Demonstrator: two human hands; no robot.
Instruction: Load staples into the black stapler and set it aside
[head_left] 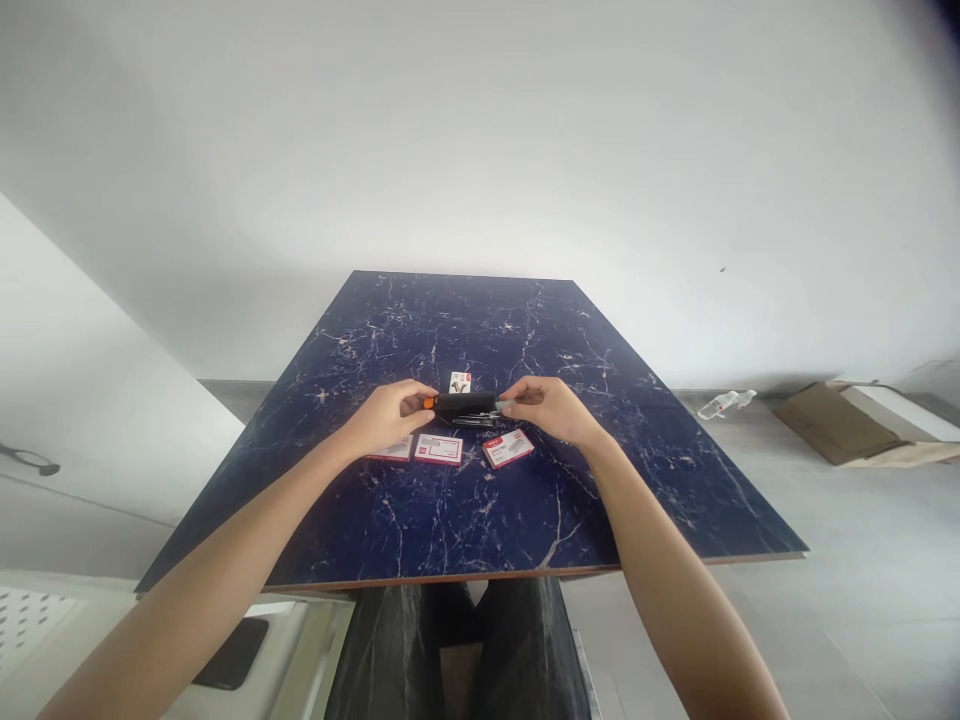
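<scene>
My left hand pinches the orange left end of a black bar-shaped object. At its grey right end, the fingers of my right hand are closed on it too. It lies level between both hands, over the middle of the table; I cannot make out its exact kind. Just below it are some dark, shiny items, partly hidden. Closer to me lie small red-and-white boxes: one in the centre, one to the right, and one partly behind my left hand. A white printed card sits beyond the object.
The blue marble-patterned table stands against a white wall. On the floor at right are a clear plastic bottle and an open cardboard box. A dark flat object rests on a pale surface at lower left.
</scene>
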